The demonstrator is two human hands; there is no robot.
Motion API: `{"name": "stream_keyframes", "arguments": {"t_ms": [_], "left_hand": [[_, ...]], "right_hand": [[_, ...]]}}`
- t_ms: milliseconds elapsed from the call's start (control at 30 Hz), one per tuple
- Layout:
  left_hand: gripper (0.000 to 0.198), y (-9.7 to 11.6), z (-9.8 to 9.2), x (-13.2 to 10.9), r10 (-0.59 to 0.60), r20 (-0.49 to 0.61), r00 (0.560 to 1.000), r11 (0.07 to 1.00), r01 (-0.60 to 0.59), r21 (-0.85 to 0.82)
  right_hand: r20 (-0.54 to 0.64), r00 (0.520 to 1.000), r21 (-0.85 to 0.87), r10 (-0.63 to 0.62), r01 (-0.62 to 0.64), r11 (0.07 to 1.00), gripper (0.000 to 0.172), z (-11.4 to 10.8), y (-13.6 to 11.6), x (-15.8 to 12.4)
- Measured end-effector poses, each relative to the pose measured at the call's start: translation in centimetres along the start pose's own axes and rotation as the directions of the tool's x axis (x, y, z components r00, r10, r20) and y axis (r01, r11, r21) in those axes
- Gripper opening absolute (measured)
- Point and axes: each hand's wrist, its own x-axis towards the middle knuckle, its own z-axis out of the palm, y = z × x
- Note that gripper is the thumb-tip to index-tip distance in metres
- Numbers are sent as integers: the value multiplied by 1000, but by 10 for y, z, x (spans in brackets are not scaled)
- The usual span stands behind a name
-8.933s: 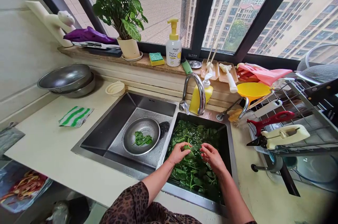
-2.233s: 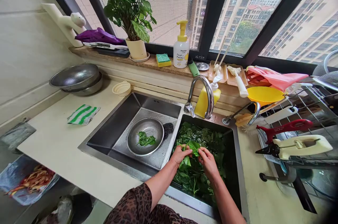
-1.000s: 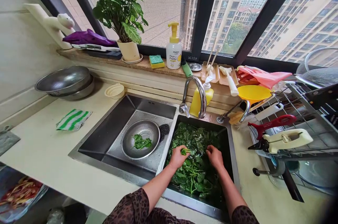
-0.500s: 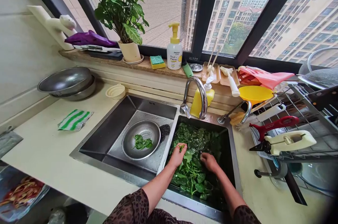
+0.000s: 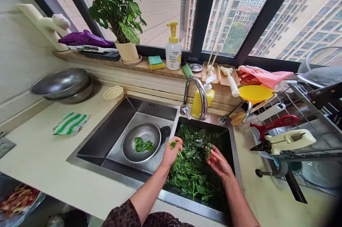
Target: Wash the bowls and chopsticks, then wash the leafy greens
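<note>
Leafy greens float in water that fills the right sink basin. My left hand is closed around a few green stems at the divider between the basins, above the greens. Over the right side of the water, my right hand pinches a small wet leafy sprig between thumb and fingers. In the left basin sits a round metal strainer with a small clump of wet leaves in it.
A chrome faucet arches over the back of the right basin. Beside it are a yellow soap bottle and a second small tap. A dish rack with scissors-like tools stands at right. A striped cloth and metal bowls lie left.
My right hand has come up out of the water, with a leafy sprig now showing in its fingers. My left hand has shifted slightly left toward the divider, still holding stems.
</note>
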Motion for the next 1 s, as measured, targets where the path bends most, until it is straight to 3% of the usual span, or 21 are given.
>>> {"name": "stream_keyframes", "arguments": {"t_ms": [67,100,133,200,233,267,333,367,433,500,533,600,700,800,1000], "left_hand": [[27,24,-30,12,133,-165,977,988,-118,100],[26,32,-49,20,202,-254,946,970,-159,182],[26,36,-69,27,256,-325,911,946,-166,278],[27,37,-111,40,302,-423,854,862,-55,504],[26,34,-130,45,288,-424,859,789,38,614],[28,31,-145,49,221,-372,902,688,127,715],[49,24,-160,51,88,-312,946,474,236,848],[58,22,-159,49,64,-280,958,416,229,880],[58,20,-135,42,123,-204,971,476,123,871],[40,18,-91,30,181,-103,978,712,-58,700],[29,15,-64,24,153,-62,986,832,-95,547],[23,3,-12,10,-34,110,993,981,12,195],[42,-25,41,-9,-283,256,924,937,323,-132],[48,-48,53,-20,-404,302,863,810,491,-320],[48,-63,27,-24,-436,331,837,722,545,-426]], "right_hand": [[-22,1000,-23,2,-2,1000,41,-3,1,1],[-39,999,-23,0,-1,1000,39,-5,1,1],[-54,999,-17,-1,0,1000,38,-7,2,2],[-66,998,-10,0,-1,1000,37,-10,4,3],[-63,998,-11,2,-3,1000,36,-10,4,3],[-56,998,-16,7,-8,1000,36,-9,4,2],[-48,999,-25,18,-20,1000,34,-5,3,-1],[-49,999,-30,20,-22,999,35,-2,2,-3],[-60,998,-54,15,-18,998,41,6,1,-5],[-75,997,-81,-7,1,997,44,16,2,-6],[-75,997,-90,-14,7,996,44,21,4,-7],[-44,999,-101,-8,3,995,43,31,8,-7],[51,998,-127,42,-35,991,37,42,16,-11],[69,994,-145,89,-78,986,33,43,24,-15],[31,986,-169,165,-158,973,35,38,38,-18]]}}
